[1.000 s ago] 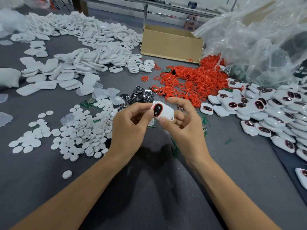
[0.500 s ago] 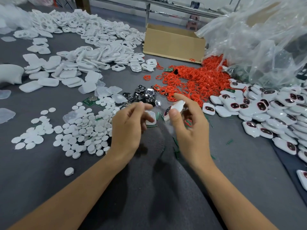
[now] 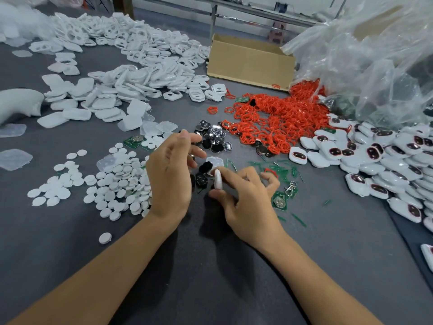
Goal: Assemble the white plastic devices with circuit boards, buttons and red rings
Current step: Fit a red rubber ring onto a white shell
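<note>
Above the grey table (image 3: 210, 273), right hand (image 3: 248, 207) pinches a white device (image 3: 218, 179) edge-on; left hand (image 3: 171, 174) hovers, fingers (image 3: 187, 136) loose.

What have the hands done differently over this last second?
A second ago both hands held the white device face up. The left hand has let go and hovers over the dark pieces; the right hand alone pinches it, now turned edge-on. The red rings, white discs and finished devices lie as before.
</note>
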The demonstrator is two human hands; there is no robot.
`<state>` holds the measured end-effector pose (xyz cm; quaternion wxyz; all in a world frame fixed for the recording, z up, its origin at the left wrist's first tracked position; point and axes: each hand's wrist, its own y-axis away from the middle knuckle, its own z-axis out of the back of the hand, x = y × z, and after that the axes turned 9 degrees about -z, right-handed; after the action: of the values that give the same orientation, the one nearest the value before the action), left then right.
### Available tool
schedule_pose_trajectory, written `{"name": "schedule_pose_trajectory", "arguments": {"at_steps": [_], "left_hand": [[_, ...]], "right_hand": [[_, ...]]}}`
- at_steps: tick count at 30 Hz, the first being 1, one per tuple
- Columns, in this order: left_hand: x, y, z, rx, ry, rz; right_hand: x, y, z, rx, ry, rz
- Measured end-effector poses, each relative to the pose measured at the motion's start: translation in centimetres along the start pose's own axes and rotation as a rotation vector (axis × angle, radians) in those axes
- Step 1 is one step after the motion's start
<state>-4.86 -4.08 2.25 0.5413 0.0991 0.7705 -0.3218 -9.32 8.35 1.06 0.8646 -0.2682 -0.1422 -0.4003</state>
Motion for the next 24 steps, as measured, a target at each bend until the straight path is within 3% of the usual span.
{"name": "schedule_pose_trajectory", "arguments": {"at_steps": [3, 6, 7, 11, 15, 20, 22, 24], "left_hand": [[0.0, 0.0, 0.1, -0.001, 0.009, -0.005], [0.2, 0.0, 0.0, 0.015, 0.006, -0.004], [0.3, 0.0, -0.1, 0.01, 0.008, 0.001], [0.5, -0.1, -0.2, -0.012, 0.031, 0.018], [0.5, -0.1, -0.3, -0.016, 0.044, 0.004], [0.2, 0.1, -0.4, 0.008, 0.043, -0.01], [0.1, 0.2, -0.3, 0.015, 0.043, -0.013], [0.1, 0.1, -0.3, 0.015, 0.05, -0.013]], "right_hand": [[0.2, -0.2, 0.7, -0.013, -0.11, -0.062], [0.8, -0.3, 1.3, -0.26, -0.226, -0.033], [1.0, -0.2, 1.2, -0.263, -0.198, -0.005], [0.9, 0.1, 0.2, 0.027, -0.197, 0.059], [0.4, -0.6, 0.6, -0.062, -0.602, 0.02], [0.2, -1.2, 0.5, 0.129, -1.208, -0.106], [0.3, -1.4, 0.6, 0.162, -1.278, -0.141], [0.3, -1.3, 0.8, 0.134, -1.173, -0.135]]}}
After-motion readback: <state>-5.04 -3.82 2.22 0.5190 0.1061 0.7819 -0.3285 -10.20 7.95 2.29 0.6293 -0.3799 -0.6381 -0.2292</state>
